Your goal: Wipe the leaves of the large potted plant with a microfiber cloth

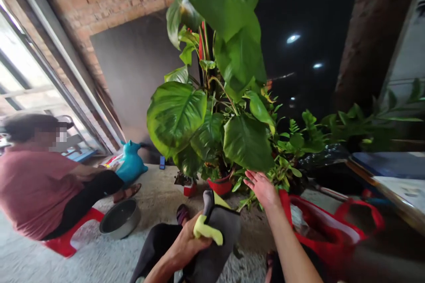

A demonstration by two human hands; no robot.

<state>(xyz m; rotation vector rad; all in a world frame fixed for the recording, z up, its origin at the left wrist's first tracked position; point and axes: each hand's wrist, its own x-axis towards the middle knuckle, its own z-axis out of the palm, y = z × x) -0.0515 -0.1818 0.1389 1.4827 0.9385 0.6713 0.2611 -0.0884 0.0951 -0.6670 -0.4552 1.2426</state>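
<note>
My left hand (194,236) is closed around a grey and yellow cloth (221,234), which hangs down in front of my knees. With its fingers stretched out, my right hand (262,188) reaches up to the lower edge of a big green leaf (247,141). Whether the fingertips touch that leaf or sit just below it, I cannot tell. The leaf belongs to a tall potted plant with several broad leaves, another large one (177,117) at its left. Its red pot (221,185) stands on the floor, partly hidden by foliage.
On the left a person (36,177) sits on a red stool (71,234) beside a grey basin (121,219). A blue animal-shaped toy (133,163) and a phone (162,162) are farther back. To my right lies a red bag (318,230), near a table (388,168).
</note>
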